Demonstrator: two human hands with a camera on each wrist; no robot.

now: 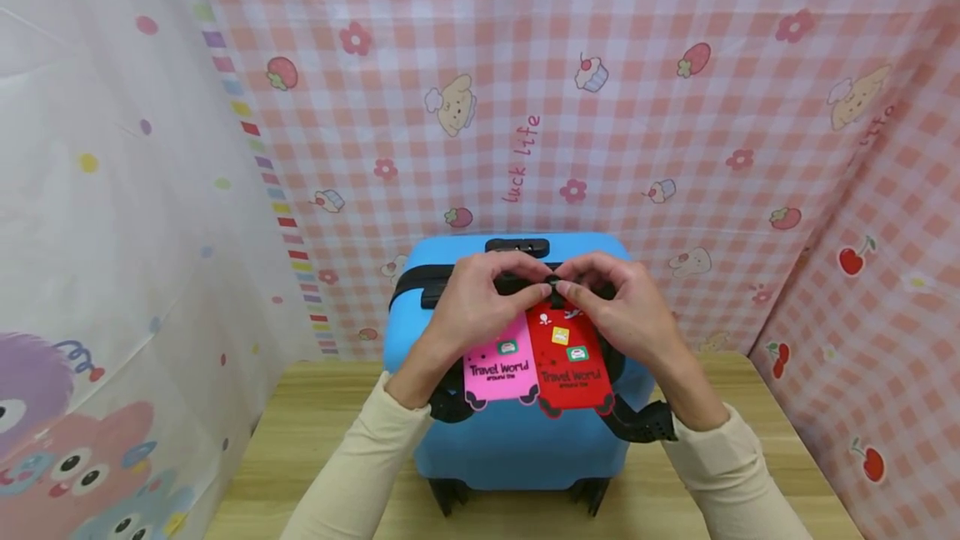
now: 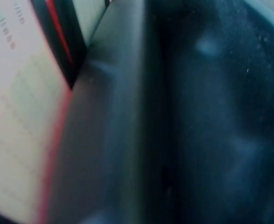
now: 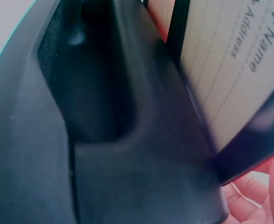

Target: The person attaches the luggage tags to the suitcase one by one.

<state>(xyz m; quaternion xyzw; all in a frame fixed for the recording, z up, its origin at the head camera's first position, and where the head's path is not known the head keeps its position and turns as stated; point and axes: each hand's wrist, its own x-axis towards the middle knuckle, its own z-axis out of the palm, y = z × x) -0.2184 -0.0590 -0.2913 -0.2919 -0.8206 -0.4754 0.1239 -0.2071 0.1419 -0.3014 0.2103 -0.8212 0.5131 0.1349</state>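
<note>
A blue suitcase (image 1: pixel 525 448) lies with its black side handle partly covered by my hands. Two luggage tags hang in front of it: a pink luggage tag (image 1: pixel 498 369) on the left and a red luggage tag (image 1: pixel 573 373) on the right. My left hand (image 1: pixel 480 294) and right hand (image 1: pixel 626 307) meet above the red tag, pinching its black strap (image 1: pixel 556 298) between thumbs and fingertips. In the right wrist view, a tag's paper card (image 3: pixel 225 60) with "Name" and "Address" faces the black handle (image 3: pixel 146 172). The left wrist view is blurred, with another card (image 2: pixel 16 121) along the left.
A black band (image 1: pixel 423 276) crosses the suitcase, and a combination lock (image 1: pixel 517 247) sits at its far edge. The suitcase stands on a wood-grain table (image 1: pixel 315 432). Patterned cloth (image 1: pixel 615 132) hangs close behind and on both sides.
</note>
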